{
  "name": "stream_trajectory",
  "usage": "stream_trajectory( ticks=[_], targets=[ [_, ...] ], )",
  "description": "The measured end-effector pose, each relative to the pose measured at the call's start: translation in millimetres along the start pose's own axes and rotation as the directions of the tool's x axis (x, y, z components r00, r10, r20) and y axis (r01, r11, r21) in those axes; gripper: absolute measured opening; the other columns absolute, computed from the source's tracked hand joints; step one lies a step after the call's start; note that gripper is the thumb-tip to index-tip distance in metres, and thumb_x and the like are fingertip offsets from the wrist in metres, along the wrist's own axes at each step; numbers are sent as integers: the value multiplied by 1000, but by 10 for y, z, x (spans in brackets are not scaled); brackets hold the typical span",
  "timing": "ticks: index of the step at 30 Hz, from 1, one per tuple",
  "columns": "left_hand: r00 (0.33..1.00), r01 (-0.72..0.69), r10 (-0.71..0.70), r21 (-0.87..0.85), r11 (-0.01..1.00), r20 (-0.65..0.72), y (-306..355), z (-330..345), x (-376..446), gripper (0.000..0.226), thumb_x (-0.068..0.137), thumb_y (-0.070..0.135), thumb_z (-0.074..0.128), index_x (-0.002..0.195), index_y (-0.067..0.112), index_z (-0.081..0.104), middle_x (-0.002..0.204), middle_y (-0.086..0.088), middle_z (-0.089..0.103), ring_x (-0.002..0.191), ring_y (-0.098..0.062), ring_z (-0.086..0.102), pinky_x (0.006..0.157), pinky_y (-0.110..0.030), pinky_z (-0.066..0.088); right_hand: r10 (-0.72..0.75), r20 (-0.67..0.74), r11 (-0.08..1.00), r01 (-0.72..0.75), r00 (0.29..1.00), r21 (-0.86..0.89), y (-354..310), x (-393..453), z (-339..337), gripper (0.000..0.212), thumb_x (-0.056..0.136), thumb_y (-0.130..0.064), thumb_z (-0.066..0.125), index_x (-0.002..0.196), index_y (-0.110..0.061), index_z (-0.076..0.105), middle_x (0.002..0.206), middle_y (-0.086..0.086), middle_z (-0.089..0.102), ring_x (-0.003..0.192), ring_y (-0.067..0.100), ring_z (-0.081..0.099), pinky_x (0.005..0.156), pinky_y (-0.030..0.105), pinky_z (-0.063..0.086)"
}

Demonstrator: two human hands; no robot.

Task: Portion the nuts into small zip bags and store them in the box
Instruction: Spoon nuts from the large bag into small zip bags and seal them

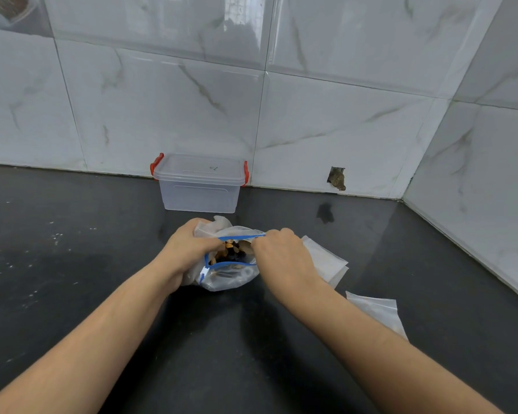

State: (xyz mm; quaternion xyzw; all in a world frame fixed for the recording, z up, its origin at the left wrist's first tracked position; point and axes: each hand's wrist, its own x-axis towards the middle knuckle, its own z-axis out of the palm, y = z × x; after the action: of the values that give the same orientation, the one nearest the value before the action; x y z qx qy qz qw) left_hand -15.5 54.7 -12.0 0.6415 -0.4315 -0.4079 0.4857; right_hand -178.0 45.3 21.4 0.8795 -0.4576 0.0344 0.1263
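Blue-rimmed zip bag point(226, 279) gapes, mixed nuts point(232, 249) showing

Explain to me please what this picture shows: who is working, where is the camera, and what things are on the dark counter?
There is no machine here. A person works with two bare hands, and one camera worn on the head looks forward and down, so both forearms reach in from the bottom edge. The left hand and the right hand pull open the blue zip top of a clear bag with mixed nuts inside. To the right, empty small bags lie flat on the black counter. Behind, against the tiled wall, stands a clear box with red clips and its lid on.
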Motion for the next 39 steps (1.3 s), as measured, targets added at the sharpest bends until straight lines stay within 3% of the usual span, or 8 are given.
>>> stream_trajectory(
  ticks=[4, 10, 13, 17, 21, 30, 34, 39],
  targets=[
    [998, -39, 43, -98, 994, 38, 67, 34, -14, 27, 78, -5, 60, 99, 11, 55, 95, -17, 63, 83, -27, 64, 65, -35, 54, 65, 10, 993, -65, 998, 102, 64, 38, 117, 31, 86, 3, 46, 107, -10, 65, 95, 9, 63, 87, 27, 58, 68, 29, 35],
    [998, -49, 54, -160, 986, 25, 30, 63, -20, 32, 77, -8, 61, 98, 16, 55, 97, -17, 62, 86, -29, 63, 70, -38, 53, 184, 61, 899, -193, 981, 394, 119, 80, 304, 28, 84, -1, 49, 95, -13, 73, 86, 10, 67, 82, 29, 60, 67, 32, 49],
    [997, -82, 83, -131, 988, -1, 0, 63, -27, 35, 73, -4, 65, 100, 15, 55, 100, -15, 63, 87, -28, 63, 73, -38, 53, 242, 117, 778, -265, 963, 569, 151, 81, 352, 29, 88, -6, 50, 105, -12, 73, 110, 7, 69, 101, 26, 62, 87, 32, 51],
    [986, -159, 158, -12, 987, -51, -32, 64, -86, 40, 58, 15, 73, 93, 27, 58, 96, -4, 66, 90, -23, 65, 80, -35, 54, 254, 281, 433, -368, 926, 822, 200, 46, 384, 26, 86, -3, 57, 103, -14, 74, 80, -4, 67, 94, 14, 61, 85, 24, 46],
    [961, -238, 258, 176, 955, -100, -108, 16, -62, 49, 53, 37, 79, 98, 40, 59, 112, -5, 58, 101, -20, 60, 90, -39, 51, 215, 336, 338, -392, 917, 855, 245, 10, 371, 28, 83, 1, 63, 105, -13, 73, 78, -3, 66, 87, 11, 59, 77, 18, 45],
    [868, -411, 472, 308, 858, -156, -126, -27, -184, 82, 63, 25, 86, 124, 36, 32, 120, 4, 50, 110, -16, 48, 89, -30, 39, 195, 349, 338, -397, 917, 854, 478, -155, 80, 25, 84, 2, 59, 101, -10, 73, 67, -1, 65, 41, -10, 48, 41, 5, 32],
    [869, -421, 477, 310, 853, -134, -149, -17, -182, 72, 60, 26, 88, 109, 28, 35, 109, 0, 53, 102, -16, 51, 75, -17, 39, 159, 360, 370, -394, 919, 842, 544, -250, -153, 25, 85, 2, 58, 100, -10, 73, 69, 1, 66, 45, -9, 49, 44, 4, 32],
    [854, -436, 506, 365, 823, -123, -154, -14, -182, 68, 60, 28, 87, 107, 26, 39, 110, 5, 48, 104, -16, 48, 84, -28, 41, 148, 326, 417, -358, 934, 835, 576, -221, -426, 26, 85, -4, 60, 98, -20, 75, 74, -3, 68, 63, 5, 43, 50, 16, 31]
  ],
)
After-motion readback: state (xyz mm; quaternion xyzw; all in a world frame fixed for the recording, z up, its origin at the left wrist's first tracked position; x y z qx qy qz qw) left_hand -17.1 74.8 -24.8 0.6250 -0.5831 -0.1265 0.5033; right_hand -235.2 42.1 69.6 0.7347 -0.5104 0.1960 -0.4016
